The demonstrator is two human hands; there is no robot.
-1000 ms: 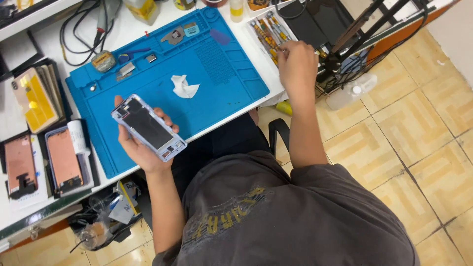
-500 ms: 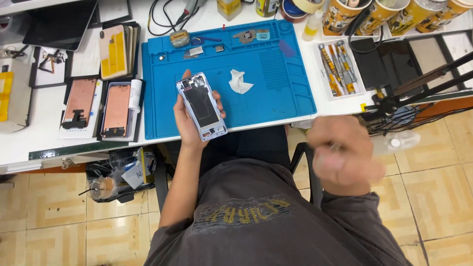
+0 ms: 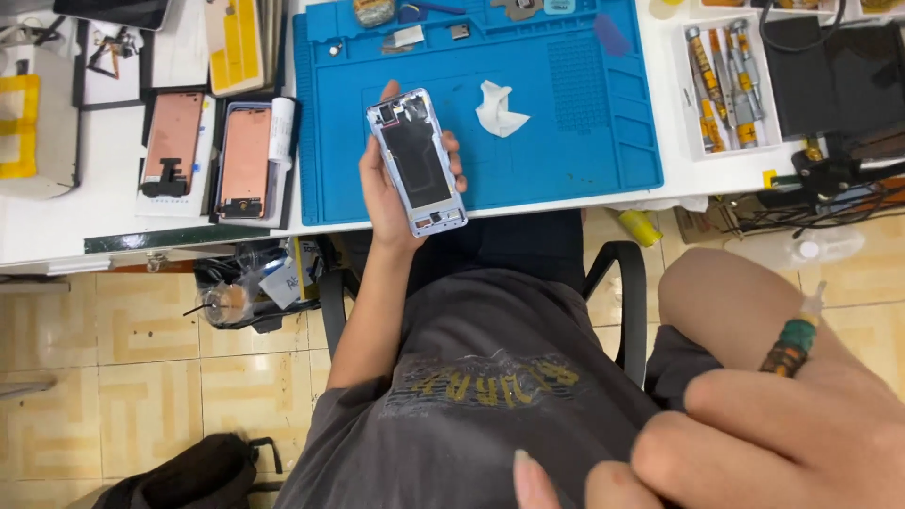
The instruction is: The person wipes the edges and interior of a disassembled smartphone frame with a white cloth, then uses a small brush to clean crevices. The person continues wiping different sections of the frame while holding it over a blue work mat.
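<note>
The left hand [image 3: 391,193] holds an opened phone frame [image 3: 417,162] at upper centre of the frame, over the near edge of the blue work mat [image 3: 566,141]. Thumb and fingers clasp its long side rails, and the bare interior faces up. Judged light, rigid, thin and fragile: exposed parts inside should not be pressed, so the side rails are the sound hold, and the smooth metal may slip. The right hand [image 3: 782,434], lower right of the frame, is closed around a small green-and-orange tool [image 3: 794,341], tip up. A crumpled white wipe [image 3: 498,106] lies on the mat just right of the phone.
</note>
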